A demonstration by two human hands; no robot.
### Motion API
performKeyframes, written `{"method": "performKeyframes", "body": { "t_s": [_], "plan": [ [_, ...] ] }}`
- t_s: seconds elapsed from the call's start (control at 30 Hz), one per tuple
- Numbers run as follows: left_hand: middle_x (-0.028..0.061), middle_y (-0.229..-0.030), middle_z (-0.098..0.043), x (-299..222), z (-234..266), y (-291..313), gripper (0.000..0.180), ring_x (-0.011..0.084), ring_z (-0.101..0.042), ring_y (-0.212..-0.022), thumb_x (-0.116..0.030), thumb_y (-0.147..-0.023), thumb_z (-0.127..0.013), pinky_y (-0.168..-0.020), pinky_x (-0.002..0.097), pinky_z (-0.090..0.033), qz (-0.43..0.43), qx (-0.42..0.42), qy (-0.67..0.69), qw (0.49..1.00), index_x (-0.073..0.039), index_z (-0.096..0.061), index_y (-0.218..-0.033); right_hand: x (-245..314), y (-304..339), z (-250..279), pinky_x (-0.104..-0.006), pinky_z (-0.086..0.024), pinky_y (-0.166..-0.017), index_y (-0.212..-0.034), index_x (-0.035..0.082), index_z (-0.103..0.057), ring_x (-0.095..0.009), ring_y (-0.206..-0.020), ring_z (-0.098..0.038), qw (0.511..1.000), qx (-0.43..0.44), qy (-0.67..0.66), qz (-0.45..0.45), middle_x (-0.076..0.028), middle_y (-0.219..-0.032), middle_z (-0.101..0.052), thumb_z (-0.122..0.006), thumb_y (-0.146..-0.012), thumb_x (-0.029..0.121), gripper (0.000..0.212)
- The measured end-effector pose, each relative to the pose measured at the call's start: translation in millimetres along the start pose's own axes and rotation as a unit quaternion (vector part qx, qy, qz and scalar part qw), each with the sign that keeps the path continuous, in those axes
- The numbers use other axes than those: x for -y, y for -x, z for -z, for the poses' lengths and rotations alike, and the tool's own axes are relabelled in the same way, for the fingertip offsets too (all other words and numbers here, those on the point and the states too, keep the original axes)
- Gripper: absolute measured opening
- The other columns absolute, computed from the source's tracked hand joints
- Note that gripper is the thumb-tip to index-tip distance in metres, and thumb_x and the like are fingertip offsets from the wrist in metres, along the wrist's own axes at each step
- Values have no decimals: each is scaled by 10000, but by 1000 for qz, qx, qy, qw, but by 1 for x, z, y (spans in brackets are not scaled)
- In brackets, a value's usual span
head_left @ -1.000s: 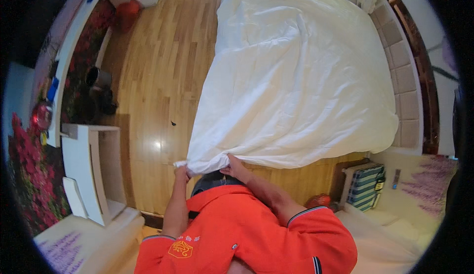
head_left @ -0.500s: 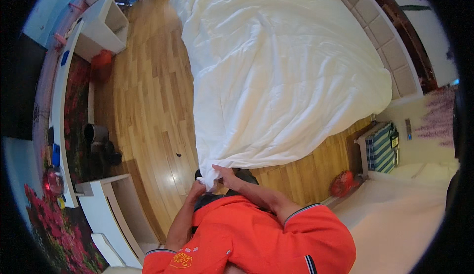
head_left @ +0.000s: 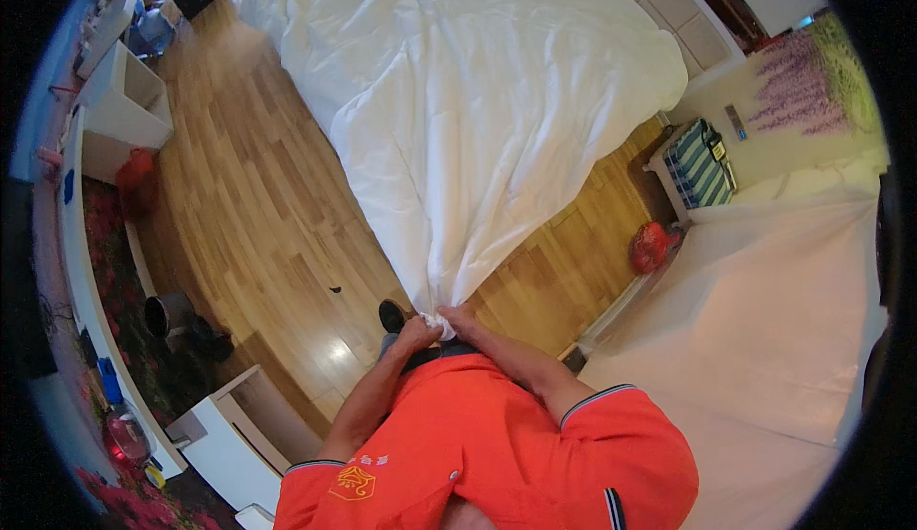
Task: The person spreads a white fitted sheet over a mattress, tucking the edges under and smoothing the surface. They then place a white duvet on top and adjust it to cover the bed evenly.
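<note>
A white duvet (head_left: 458,138) lies wrinkled over the bed. Its near corner is drawn out toward my waist in long, taut folds that narrow to a bunch. My left hand (head_left: 417,332) is closed round the left side of that bunched corner. Against its right side my right hand (head_left: 459,322) is closed too, close beside the left. A small tuft of white cloth shows between the two fists. The bed under the duvet is hidden.
Wooden floor (head_left: 248,167) runs along the bed's left. White shelf units (head_left: 124,100) and a dark bin (head_left: 170,315) line the left wall. On the right stand a bedside table with a striped cloth (head_left: 697,167) and a red bag (head_left: 654,246). My shoe (head_left: 392,316) is by the duvet's corner.
Both hands have drawn the duvet's corner toward me and away from the bed, so its folds now stretch tight to a point. The hands have come closer together, and the view has shifted.
</note>
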State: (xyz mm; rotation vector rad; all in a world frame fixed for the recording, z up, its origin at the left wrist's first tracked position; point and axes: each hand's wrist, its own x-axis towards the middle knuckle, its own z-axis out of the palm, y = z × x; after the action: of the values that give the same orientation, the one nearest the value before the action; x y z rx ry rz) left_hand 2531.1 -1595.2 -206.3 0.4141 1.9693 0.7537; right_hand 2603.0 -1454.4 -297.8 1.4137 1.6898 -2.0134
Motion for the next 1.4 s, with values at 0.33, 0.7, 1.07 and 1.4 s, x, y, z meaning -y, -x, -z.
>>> {"method": "performKeyframes", "body": {
  "t_s": [0.33, 0.7, 1.07, 1.4],
  "plan": [
    [40, -860, -627, -2, 31, -13, 353, 195, -608, -712, -374, -814, -658, -593, 324, -485, 141, 2, 619, 773, -78, -604, -999, 58, 43, 35, -363, -540, -775, -1224, 7, -524, -221, -895, -634, 924, 298, -220, -97, -105, -1066, -638, -677, -837, 134, 435],
    [75, -777, -650, -26, 4, -60, 254, 192, -613, -612, -75, -711, -718, -479, 332, -485, 56, -243, 455, 855, -11, -649, -947, 136, 45, 65, -426, -421, -936, -1203, -31, -515, -370, -1053, -542, 863, -146, 267, 402, -229, -1213, -519, -688, -790, 298, 555],
    [5, -734, -582, 12, 72, -62, 152, 121, -471, -577, -156, -740, -693, -473, 271, -355, -111, 22, 202, 973, -104, -651, -876, 173, -27, -51, -372, -502, -662, -919, 37, -701, -239, -682, -636, 852, 132, 459, 214, -117, -751, -672, -675, -703, 313, 351],
    [59, -893, -644, -17, 233, -161, 410, 202, -596, -658, -215, -766, -711, -526, 363, -453, 51, -85, 682, 724, -94, -544, -1121, 203, -2, -61, -277, -492, -646, -832, 6, -707, -141, -637, -600, 886, 229, 398, 61, -39, -702, -668, -668, -715, 150, 189]
  ]
}}
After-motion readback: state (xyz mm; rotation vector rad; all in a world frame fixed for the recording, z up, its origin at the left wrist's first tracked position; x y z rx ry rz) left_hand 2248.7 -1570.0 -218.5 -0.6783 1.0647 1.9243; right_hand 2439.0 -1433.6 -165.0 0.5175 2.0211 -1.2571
